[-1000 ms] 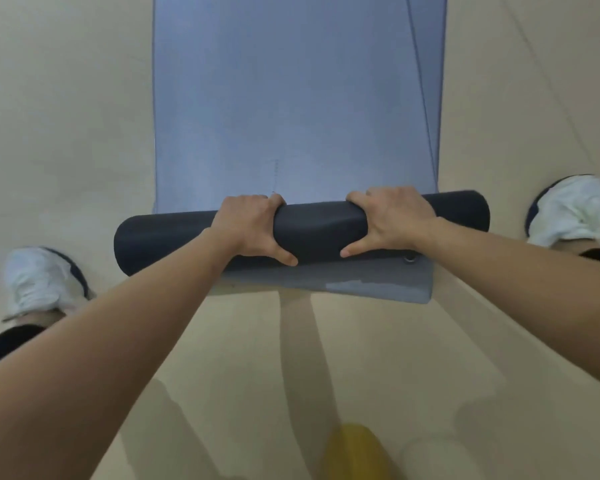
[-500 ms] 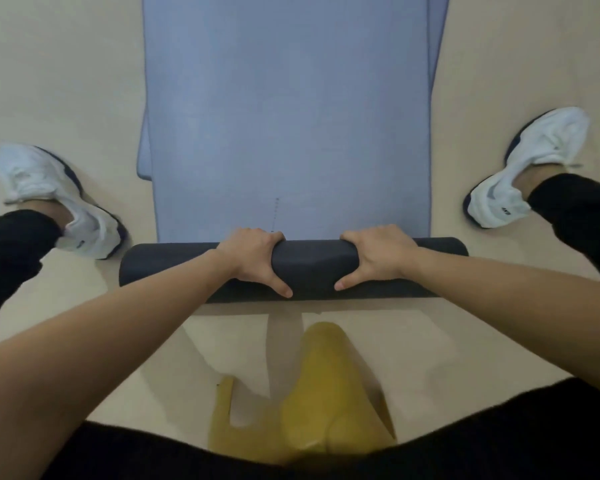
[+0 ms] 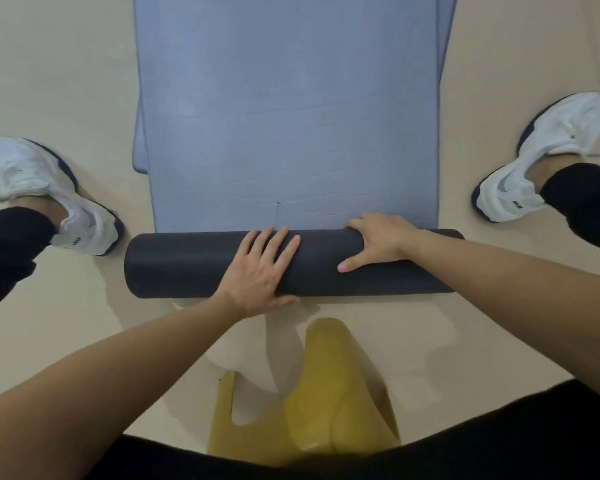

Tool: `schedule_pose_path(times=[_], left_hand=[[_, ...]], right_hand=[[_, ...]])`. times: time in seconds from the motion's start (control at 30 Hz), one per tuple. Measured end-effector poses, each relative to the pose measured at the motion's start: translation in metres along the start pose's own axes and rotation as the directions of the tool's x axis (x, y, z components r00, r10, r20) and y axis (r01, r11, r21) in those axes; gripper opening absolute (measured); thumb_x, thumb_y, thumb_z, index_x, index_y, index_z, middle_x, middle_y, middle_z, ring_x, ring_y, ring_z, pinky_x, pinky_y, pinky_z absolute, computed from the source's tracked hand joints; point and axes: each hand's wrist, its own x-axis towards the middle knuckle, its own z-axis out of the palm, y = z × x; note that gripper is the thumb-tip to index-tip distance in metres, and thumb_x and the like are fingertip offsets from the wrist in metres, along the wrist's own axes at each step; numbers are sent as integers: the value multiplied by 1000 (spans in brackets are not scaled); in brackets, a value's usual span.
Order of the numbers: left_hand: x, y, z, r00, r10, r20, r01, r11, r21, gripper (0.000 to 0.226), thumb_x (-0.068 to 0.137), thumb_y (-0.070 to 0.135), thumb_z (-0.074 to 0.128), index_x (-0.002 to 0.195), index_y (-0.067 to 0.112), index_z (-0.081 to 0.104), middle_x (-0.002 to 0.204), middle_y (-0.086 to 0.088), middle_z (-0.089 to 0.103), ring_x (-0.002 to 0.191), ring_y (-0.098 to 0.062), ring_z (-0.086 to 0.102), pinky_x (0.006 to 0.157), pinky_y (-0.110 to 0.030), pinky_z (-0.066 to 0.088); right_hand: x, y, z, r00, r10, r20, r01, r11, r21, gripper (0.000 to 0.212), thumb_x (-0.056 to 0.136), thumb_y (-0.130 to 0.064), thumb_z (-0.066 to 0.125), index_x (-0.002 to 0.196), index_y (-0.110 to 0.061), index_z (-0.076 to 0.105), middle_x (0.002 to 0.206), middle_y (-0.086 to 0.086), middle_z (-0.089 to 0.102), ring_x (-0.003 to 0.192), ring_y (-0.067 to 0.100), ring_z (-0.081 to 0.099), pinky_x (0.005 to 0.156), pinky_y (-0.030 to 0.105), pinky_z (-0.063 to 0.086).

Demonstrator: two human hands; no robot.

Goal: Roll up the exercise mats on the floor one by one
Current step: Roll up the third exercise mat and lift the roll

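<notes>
Head view: mid-roll on the top mat. The dark roll (image 3: pixel 187 265) lies crosswise on the floor (image 3: pixel 66 81) between the person's feet, at the near end of the blue mat (image 3: pixel 291 116). The rest of that mat lies flat and runs off the top of frame.

- Left hand (image 3: pixel 260 268): flat on the roll's near face, fingers straight and spread, pressing and not gripping.
- Right hand (image 3: pixel 378 242): hooked over the roll's far top edge, fingers curled onto it, thumb out along the near side, so it is grasping the roll.
- Second mat (image 3: pixel 138 150): its edge peeks out from under the blue one on the left, with a sliver on the right too.
- White shoes, left shoe (image 3: pixel 49 192) and right shoe (image 3: pixel 541 157): both off the mat.
- Yellow thing (image 3: pixel 319 393) close to the body: can't tell what it is.

Step, as a judgement: rolling is underway but early, since most of the length is unwound. The next move probably calls for pushing the roll away from the body with both hands. Even pressure would keep the ends flush and the wrap tight. The lower mat might drag along, so that needs watching. At least one more mat remains after this one.
</notes>
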Motion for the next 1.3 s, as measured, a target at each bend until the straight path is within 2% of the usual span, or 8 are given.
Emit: schedule_pose_path(times=[0.23, 0.4, 0.6, 0.77, 0.9, 1.03, 1.17, 1.3], left_hand=[[41, -37, -28, 998, 46, 46, -38, 985, -171, 117, 76, 97, 39, 164, 21, 19, 165, -5, 34, 147, -29, 37, 120, -45, 30], [70, -61, -44, 985, 73, 154, -26, 958, -286, 111, 76, 94, 46, 162, 28, 22, 159, 2, 44, 138, -25, 47, 107, -43, 40], [80, -67, -47, 977, 55, 207, 15, 946, -323, 108, 75, 94, 48, 160, 32, 25, 154, 4, 49, 136, -24, 50, 104, -43, 43], [64, -60, -43, 998, -1, -70, -8, 991, -136, 92, 89, 86, 28, 152, 20, 43, 144, -2, 59, 125, -28, 58, 105, -43, 42], [37, -37, -28, 918, -60, -393, 17, 993, -113, 74, 98, 62, 44, 150, 10, 49, 148, -9, 57, 132, -33, 55, 110, -48, 39], [34, -28, -18, 918, -179, -353, 161, 984, -80, 88, 93, 72, 45, 157, 12, 39, 162, -15, 40, 147, -41, 38, 122, -59, 24], [51, -41, -31, 920, -183, -347, 160, 982, -96, 92, 91, 83, 40, 154, 16, 45, 155, -14, 49, 141, -39, 44, 122, -56, 26], [66, -53, -43, 918, -206, -340, 171, 977, -129, 92, 88, 87, 35, 149, 19, 49, 147, -9, 56, 133, -35, 51, 119, -50, 32]], right_hand=[[-18, -12, 14, 894, -72, -442, -4, 985, -170, 89, 89, -81, 22, 148, -19, 45, 130, 9, 54, 119, 32, 52, 100, 46, 41], [-25, -35, 48, 870, -37, -491, -68, 979, -194, 97, 88, -83, 24, 158, -15, 35, 154, 19, 43, 142, 40, 38, 121, 58, 24], [-20, -25, 52, 903, -99, -419, -86, 912, -402, 116, 82, -92, 31, 163, -12, 13, 165, 23, 28, 151, 45, 26, 121, 66, 19], [-11, -15, 36, 892, -165, -422, -32, 906, -423, 112, 83, -91, 23, 159, -9, 28, 153, 23, 44, 138, 43, 43, 117, 61, 33], [-4, -8, 6, 877, -212, -431, 26, 917, -398, 113, 82, -94, 27, 158, -11, 31, 146, 15, 51, 127, 37, 51, 112, 53, 39], [8, -1, -35, 922, -206, -327, 127, 961, -246, 107, 79, -94, 35, 158, -22, 28, 147, 6, 49, 129, 29, 47, 108, 46, 40], [15, 2, -60, 950, -170, -260, 119, 972, -203, 104, 79, -94, 36, 159, -28, 27, 149, 3, 49, 132, 28, 46, 110, 46, 37], [7, -2, -58, 844, -128, -521, -50, 948, -313, 99, 82, -92, 26, 154, -26, 39, 144, 6, 55, 127, 32, 51, 113, 50, 32]])
